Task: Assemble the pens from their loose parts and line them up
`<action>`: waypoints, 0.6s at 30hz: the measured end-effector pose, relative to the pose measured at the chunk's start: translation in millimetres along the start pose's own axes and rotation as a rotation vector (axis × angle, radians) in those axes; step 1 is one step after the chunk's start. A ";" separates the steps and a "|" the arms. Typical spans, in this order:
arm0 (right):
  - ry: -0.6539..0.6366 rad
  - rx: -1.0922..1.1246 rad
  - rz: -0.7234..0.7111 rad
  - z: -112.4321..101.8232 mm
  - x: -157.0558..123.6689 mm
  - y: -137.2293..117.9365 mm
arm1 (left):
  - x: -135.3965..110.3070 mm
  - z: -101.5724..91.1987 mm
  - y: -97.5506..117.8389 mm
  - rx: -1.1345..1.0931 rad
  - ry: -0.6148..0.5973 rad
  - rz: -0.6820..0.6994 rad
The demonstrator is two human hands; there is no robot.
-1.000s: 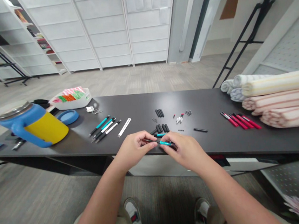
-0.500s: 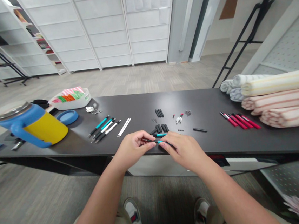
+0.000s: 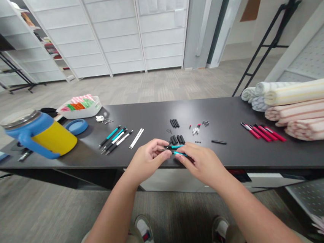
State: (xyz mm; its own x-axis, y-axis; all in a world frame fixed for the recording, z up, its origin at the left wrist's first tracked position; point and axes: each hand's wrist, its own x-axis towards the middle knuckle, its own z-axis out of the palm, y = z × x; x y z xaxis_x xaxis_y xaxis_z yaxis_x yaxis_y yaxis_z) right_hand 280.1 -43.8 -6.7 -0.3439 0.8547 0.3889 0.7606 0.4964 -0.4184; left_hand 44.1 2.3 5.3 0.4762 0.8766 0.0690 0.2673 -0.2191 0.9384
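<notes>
Between the fingertips of both hands is a slim blue pen barrel [image 3: 180, 153] with a dark end on the left. My left hand [image 3: 148, 159] is closed in a pinch at that dark end, which its fingers partly cover. My right hand [image 3: 202, 159] pinches the blue part; its fingers hide the far end. Just beyond lies a second blue barrel [image 3: 177, 146], partly behind the right fingers. Several black rubber-like sleeves [image 3: 178, 139] sit behind it, and short black pieces [image 3: 174, 123] farther back. Small white and red parts [image 3: 196, 130] lie to the right, near a black rod [image 3: 219, 142].
On the dark table [image 3: 144, 113], several pens [image 3: 115, 139] and white sticks [image 3: 136, 138] lie left. Red pens [image 3: 263, 131] and rolled towels [image 3: 306, 109] are right. A blue-yellow mug [image 3: 54, 137], blue lid [image 3: 77, 126] and white basket [image 3: 82, 112] stand far left.
More of the blue barrel shows between my hands, and the fingertips are slightly farther apart. The whole view has shifted a little, so the table's things appear slightly farther right.
</notes>
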 end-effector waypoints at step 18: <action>-0.005 0.000 -0.007 -1.6 0.1 -2.3 | -0.9 1.4 2.5 -0.031 0.005 0.030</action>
State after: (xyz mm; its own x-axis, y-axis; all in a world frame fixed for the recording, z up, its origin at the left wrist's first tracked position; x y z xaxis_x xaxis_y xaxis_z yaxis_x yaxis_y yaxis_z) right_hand 279.2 -45.1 -4.4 -0.3522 0.8519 0.3877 0.7579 0.5026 -0.4159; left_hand 45.5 0.3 7.1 0.4791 0.8722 0.0985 0.2270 -0.2315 0.9460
